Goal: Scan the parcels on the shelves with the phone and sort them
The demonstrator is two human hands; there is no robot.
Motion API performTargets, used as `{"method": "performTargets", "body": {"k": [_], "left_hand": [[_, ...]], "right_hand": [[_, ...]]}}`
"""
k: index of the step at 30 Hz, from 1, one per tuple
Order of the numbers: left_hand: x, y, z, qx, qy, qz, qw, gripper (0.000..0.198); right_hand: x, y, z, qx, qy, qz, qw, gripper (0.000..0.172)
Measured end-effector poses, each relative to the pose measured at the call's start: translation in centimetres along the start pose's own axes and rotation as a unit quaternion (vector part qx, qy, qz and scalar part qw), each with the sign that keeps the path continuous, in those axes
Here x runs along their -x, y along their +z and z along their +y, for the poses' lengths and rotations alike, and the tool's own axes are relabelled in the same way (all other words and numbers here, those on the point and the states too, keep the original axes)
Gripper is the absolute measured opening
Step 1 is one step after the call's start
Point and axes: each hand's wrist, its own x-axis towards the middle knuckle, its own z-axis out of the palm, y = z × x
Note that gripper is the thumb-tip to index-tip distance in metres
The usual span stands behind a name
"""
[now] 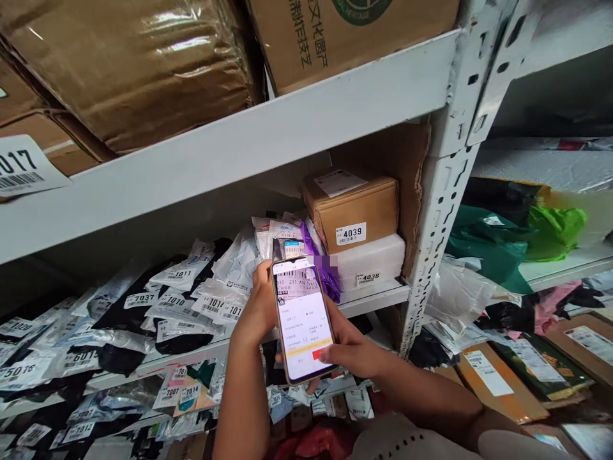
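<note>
White steel racking [431, 243] fills the view, its shelves crowded with parcels. On the top shelf sit large cardboard cartons [129, 64], one of them wrapped in glossy film, and a paper label [23, 167] hangs at the far left edge. The middle shelf [378, 297] carries a heap of black and grey poly mailers [182, 300] with white number stickers – 7037, 1010 and 1011 can be read among them. At that shelf's right end a brown cardboard box [354, 214] marked 4039 rests on a white foam-wrapped parcel [371, 262] marked 4038, with a purple bag [328, 278] just beside them. More mailers lie on the shelf below, and in the next bay to the right there is a green plastic bag [498, 243] above flat cardboard parcels [498, 383].

In front of the middle shelf the person holds a smartphone [302, 319] upright in both hands, its lit screen facing the camera and tilted slightly. The left hand [256, 306] grips the phone's upper left edge; its fingers are wrapped behind the case and mostly hidden. The right hand [349, 348] cradles the lower right corner – its fingers curl under the phone, one fingertip showing below the bottom edge, and the thumb lies by the screen's lower right edge. The screen shows a label with a barcode at the top and a form with an orange bar and a red button beneath it.
</note>
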Motion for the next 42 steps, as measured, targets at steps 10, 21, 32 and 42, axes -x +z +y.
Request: {"method": "performTargets", "body": {"k": [10,21,32,42], "left_hand": [[-1.7,-2.1,1.6,-0.102,0.127,0.019,0.986,0.049],[-5.2,0.0,3.1,-0.155,0.119,-0.023,0.980,0.059],[-4.3,-0.6,5.1,-0.133,-0.017,0.004,0.991,0.027],[-3.6,2.7,4.3,-0.167,-0.037,0.120,0.978,0.026]], "right_hand": [[0.7,-2.3,2.5,-0.074,0.034,0.009,0.997,0.112],[3.4,-3.5,2.2,-0.015,-0.001,0.041,0.999,0.112],[7.8,-4.2,-1.6,0.017,-0.055,0.128,0.990,0.119],[8.0,-5.9,0.2,0.014,-0.038,0.131,0.991,0.115]]}}
